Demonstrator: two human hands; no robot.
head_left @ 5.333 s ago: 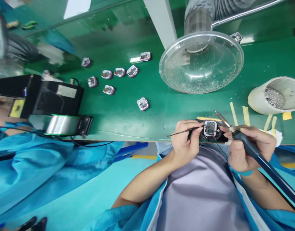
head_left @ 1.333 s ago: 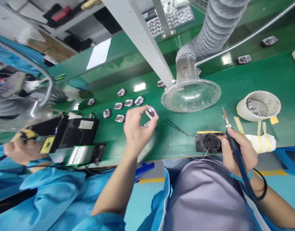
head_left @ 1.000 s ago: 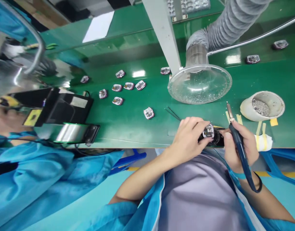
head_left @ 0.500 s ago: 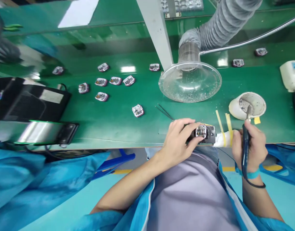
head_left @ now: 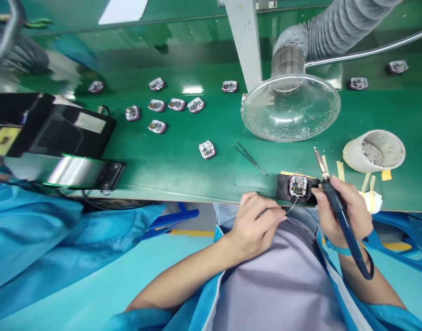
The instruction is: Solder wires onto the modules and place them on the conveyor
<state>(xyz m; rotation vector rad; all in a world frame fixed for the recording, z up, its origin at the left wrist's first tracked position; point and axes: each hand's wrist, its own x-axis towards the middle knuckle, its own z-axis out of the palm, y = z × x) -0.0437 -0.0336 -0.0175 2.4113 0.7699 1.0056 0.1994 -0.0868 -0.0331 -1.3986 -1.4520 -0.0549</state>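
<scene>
My right hand (head_left: 345,214) grips a soldering iron (head_left: 335,202) with a dark blue handle, its metal tip pointing up and away from me. A small square electronic device (head_left: 298,186) with exposed innards sits in a black holder (head_left: 283,189) at the bench edge, between my hands. My left hand (head_left: 257,223) is closed, pinching a thin wire (head_left: 292,206) that runs up toward the device. Beside the holder, to its left, a pair of black tweezers (head_left: 248,157) lies on the green bench.
A clear fume hood (head_left: 289,131) on a grey hose hangs over the bench. At right lies a white cup (head_left: 351,154) of metal scraps. Several similar devices (head_left: 207,149) are spread to the left, near a solder reel (head_left: 76,171) and a black box (head_left: 73,133).
The soldering iron has come out of the cup and moved left toward the device. My left hand has let go of the device, drawn back toward me and now pinches the wire.
</scene>
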